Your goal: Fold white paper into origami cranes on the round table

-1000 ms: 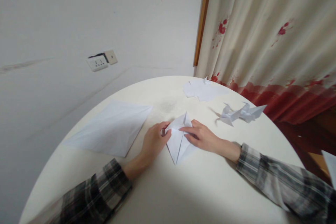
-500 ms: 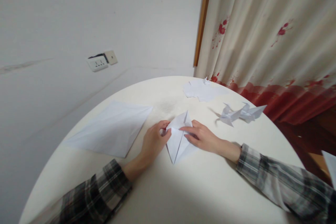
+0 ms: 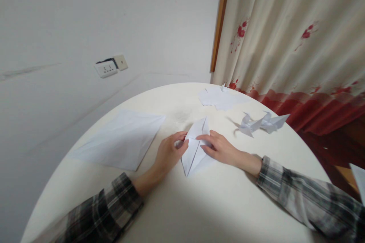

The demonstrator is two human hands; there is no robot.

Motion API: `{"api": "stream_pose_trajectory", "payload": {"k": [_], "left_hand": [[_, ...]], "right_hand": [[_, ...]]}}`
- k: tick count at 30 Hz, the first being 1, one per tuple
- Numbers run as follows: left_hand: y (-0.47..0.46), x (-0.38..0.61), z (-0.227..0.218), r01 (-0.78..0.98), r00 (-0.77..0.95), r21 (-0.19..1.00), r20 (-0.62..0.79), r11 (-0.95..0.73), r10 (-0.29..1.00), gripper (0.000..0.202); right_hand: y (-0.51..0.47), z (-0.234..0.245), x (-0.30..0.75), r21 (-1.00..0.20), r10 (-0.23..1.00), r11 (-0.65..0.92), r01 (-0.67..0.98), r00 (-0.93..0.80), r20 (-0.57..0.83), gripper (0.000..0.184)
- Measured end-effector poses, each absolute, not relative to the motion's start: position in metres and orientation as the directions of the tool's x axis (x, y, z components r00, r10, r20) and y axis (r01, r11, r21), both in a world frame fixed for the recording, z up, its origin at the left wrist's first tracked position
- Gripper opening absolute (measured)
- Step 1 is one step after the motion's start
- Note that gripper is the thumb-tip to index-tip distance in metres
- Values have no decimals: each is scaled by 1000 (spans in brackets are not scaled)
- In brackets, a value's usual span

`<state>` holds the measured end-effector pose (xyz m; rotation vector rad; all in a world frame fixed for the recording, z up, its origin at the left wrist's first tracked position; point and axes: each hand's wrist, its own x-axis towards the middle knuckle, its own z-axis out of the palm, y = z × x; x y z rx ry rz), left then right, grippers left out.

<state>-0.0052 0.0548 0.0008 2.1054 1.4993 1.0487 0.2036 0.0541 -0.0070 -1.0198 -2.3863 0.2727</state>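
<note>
A partly folded white paper [image 3: 194, 152], kite-shaped with a raised upper flap, lies at the middle of the round white table [image 3: 199, 205]. My left hand [image 3: 169, 153] pinches its left edge between thumb and fingers. My right hand [image 3: 220, 147] presses on its right side, index finger stretched across the crease toward the centre. Both forearms wear plaid sleeves.
A flat white sheet [image 3: 121, 139] lies to the left. A finished paper crane [image 3: 261, 123] stands to the right, and another flat paper piece [image 3: 219, 97] lies near the far edge. A wall with a socket [image 3: 106, 68] and a flowered curtain [image 3: 285, 38] stand behind the table.
The upper flap of the folded paper has tilted up and narrowed. My right index finger has slid left across the paper toward my left thumb.
</note>
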Motion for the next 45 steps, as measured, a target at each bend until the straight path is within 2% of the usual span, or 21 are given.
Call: {"api": "stream_pose_trajectory", "payload": {"k": [6,12,18,34,45], "left_hand": [[49,-5,11,618,198,690,327,-376,924,38],[47,-3,15,614,222,716,247,-332,943,35],[52,-3,8,627,243,669,318,-399,916,28],[56,-4,2,645,344,573,374,-506,861,23],[58,-4,-4,623,410,504,441,-598,799,22]], "right_hand": [[54,-7,203,-415,750,662,624,-552,365,28],[55,-7,203,-422,749,663,618,-551,369,26],[54,-6,203,-399,722,692,602,-569,393,23],[56,-9,204,-380,694,719,581,-586,418,22],[51,0,202,-477,754,657,584,-526,394,8]]}}
